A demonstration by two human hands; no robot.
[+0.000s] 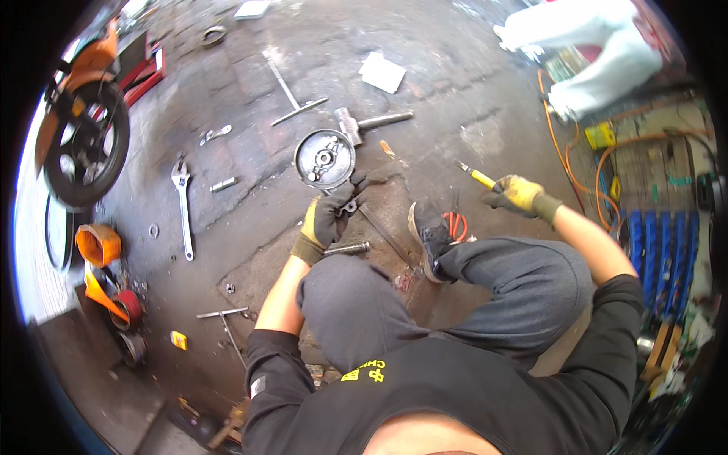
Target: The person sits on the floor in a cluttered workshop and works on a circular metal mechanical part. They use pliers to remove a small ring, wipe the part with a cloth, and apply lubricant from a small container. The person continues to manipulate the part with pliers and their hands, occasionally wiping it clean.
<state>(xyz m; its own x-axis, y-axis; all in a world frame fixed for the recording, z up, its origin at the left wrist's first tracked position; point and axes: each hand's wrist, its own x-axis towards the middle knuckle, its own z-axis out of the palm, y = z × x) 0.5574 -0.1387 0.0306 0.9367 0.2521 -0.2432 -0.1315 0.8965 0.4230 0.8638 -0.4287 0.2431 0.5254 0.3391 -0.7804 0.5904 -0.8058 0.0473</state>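
My left hand (327,216), in a yellow and black work glove, is closed on the lower edge of a round metal hub plate (324,159). This plate looks like a motorcycle drum-brake plate, with a central bore and small fittings on its face. Off to the right, my right hand (519,194), gloved alike, is closed around a slim tool with a yellow handle (482,179), which looks like a screwdriver. Its metal tip points toward the upper left, apart from the plate. A hammer (350,127) lies on the floor just beyond the plate.
Around me lie an adjustable wrench (183,208), a T-handle wrench (292,95), red-handled pliers (456,225) and a metal bar (383,233). An orange motorcycle's wheel (89,144) stands at left. Orange hose (565,155) and blue bins (661,254) are at right, near another person's legs (599,64).
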